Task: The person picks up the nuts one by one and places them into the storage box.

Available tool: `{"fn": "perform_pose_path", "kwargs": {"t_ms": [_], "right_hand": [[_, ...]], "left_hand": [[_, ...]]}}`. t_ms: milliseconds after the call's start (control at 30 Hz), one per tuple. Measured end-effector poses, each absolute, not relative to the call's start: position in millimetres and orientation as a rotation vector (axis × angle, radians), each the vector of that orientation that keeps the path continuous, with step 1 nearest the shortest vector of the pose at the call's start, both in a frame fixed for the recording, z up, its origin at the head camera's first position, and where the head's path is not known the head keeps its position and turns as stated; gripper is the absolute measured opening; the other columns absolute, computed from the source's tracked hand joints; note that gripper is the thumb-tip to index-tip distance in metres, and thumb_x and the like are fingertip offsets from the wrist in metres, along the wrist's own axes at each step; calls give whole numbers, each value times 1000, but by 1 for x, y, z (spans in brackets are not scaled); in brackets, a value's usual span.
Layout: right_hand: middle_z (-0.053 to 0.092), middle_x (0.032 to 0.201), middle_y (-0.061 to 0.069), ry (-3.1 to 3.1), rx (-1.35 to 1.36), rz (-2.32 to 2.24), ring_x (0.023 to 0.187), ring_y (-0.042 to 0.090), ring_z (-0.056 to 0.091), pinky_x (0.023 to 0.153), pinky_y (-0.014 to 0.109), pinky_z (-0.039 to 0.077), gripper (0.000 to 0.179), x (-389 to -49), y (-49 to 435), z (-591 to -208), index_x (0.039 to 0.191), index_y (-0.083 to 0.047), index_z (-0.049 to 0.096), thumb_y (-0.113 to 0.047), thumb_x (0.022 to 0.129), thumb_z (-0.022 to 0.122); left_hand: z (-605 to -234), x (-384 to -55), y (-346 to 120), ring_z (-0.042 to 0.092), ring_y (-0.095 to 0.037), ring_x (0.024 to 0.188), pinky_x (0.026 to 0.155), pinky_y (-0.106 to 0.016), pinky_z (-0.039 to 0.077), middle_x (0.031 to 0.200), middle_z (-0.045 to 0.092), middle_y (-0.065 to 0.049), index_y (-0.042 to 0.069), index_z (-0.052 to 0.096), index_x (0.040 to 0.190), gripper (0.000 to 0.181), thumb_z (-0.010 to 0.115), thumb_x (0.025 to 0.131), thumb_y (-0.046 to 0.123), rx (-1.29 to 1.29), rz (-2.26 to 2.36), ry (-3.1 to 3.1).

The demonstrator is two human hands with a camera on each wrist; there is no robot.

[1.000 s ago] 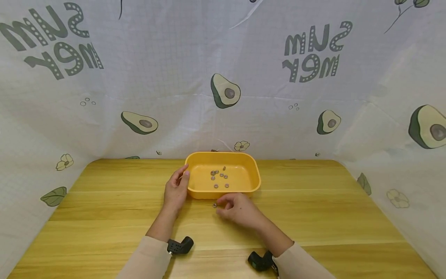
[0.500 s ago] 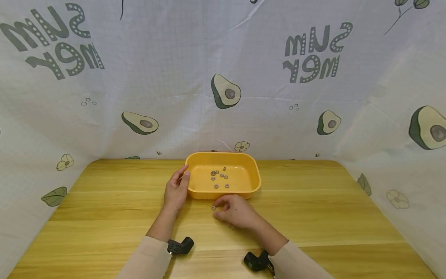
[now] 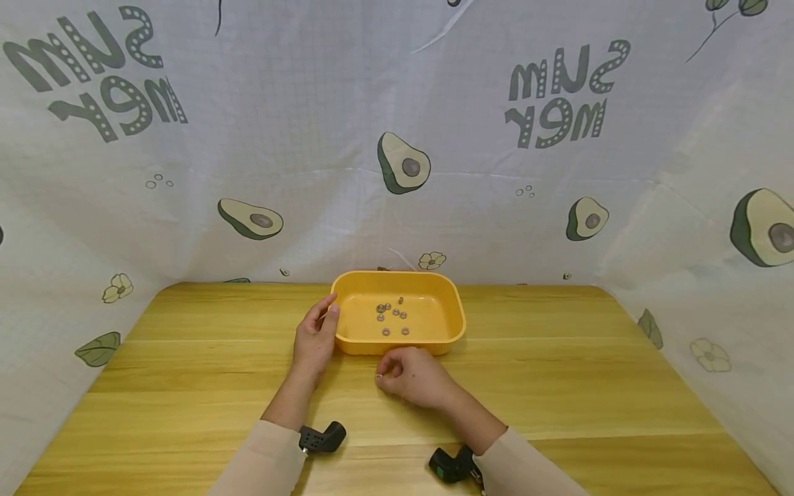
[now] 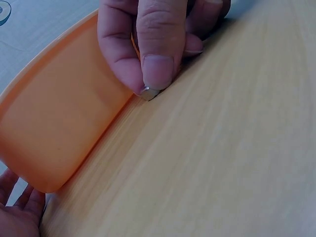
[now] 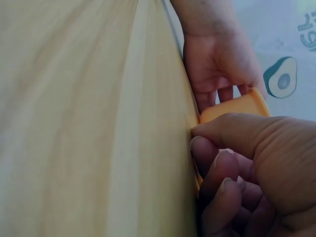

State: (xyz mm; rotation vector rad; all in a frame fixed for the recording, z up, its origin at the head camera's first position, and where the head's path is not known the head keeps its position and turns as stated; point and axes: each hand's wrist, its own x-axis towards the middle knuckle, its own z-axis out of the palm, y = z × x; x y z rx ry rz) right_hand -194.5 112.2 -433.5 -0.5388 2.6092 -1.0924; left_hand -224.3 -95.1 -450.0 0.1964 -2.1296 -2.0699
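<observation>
A yellow plastic tray [image 3: 397,275] stands on the wooden table, with several small metal nuts [image 3: 386,332] scattered on its floor. My left hand [image 3: 313,344] rests against the tray's left end, fingers along the outer wall and thumb by the rim. In front of the tray, my right hand [image 3: 415,379] pinches a small metal nut [image 4: 149,93] between thumb and index finger, low over the tabletop. Most of that nut is covered by the fingertips; the right wrist view hides it. The other right fingers [image 5: 222,202] curl inward.
The wooden tabletop [image 3: 558,386] extends to both sides and in front of the tray. A white cloth [image 3: 310,138] printed with avocados hangs behind and beside the table. Each wrist wears a small black camera [image 3: 322,438].
The right hand has drawn the nut slightly toward me and left, away from the tray, and its thumb and index finger have closed on it. The left hand stays put.
</observation>
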Motion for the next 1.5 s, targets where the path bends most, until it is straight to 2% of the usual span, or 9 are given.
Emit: {"fn": "perform_pose_path", "kwargs": {"t_ms": [167, 600, 967, 1167, 1300, 1500], "right_hand": [[58, 64, -8, 2655, -582, -1035, 56, 8, 51, 50, 22, 39, 9, -192, 112, -429, 84, -21, 71, -23, 87, 80], [59, 67, -5, 2666, -569, -1179, 56, 9, 50, 50, 20, 41, 6, -195, 121, -398, 89, -16, 72, -18, 90, 77], [62, 72, 1, 2719, -433, -1250, 58, 15, 49, 52, 25, 41, 8, -223, 136, -377, 96, -14, 73, -19, 91, 77], [69, 77, 11, 2718, -414, -1251, 54, 14, 46, 48, 24, 36, 9, -240, 137, -378, 99, -13, 72, -20, 94, 75], [66, 75, 8, 2727, -394, -1225, 52, 14, 46, 48, 24, 37, 11, -252, 135, -380, 100, -12, 73, -21, 93, 75], [63, 77, 4, 2729, -345, -1157, 58, 17, 55, 51, 25, 43, 13, -269, 133, -384, 98, -13, 72, -25, 93, 76]], "left_hand": [[-450, -224, -94, 51, -31, 140, 117, -49, 42, 156, 49, -10, 17, 55, 148, 45, 53, 107, 36, 195, -2073, -2131], [-451, -225, -96, 51, -31, 140, 118, -49, 42, 156, 49, -11, 17, 55, 147, 44, 54, 107, 35, 191, -2076, -2123], [-451, -226, -97, 51, -31, 140, 117, -49, 43, 157, 48, -11, 15, 54, 148, 45, 52, 108, 35, 170, -2059, -2135], [-452, -226, -98, 50, -31, 141, 118, -50, 41, 158, 47, -11, 15, 54, 149, 45, 52, 108, 34, 170, -2068, -2131], [-451, -225, -98, 49, -32, 142, 118, -50, 41, 158, 47, -11, 15, 54, 149, 45, 52, 108, 34, 182, -2072, -2131], [-451, -226, -97, 50, -32, 141, 118, -50, 42, 157, 47, -11, 16, 55, 148, 45, 53, 107, 34, 184, -2076, -2127]]}}
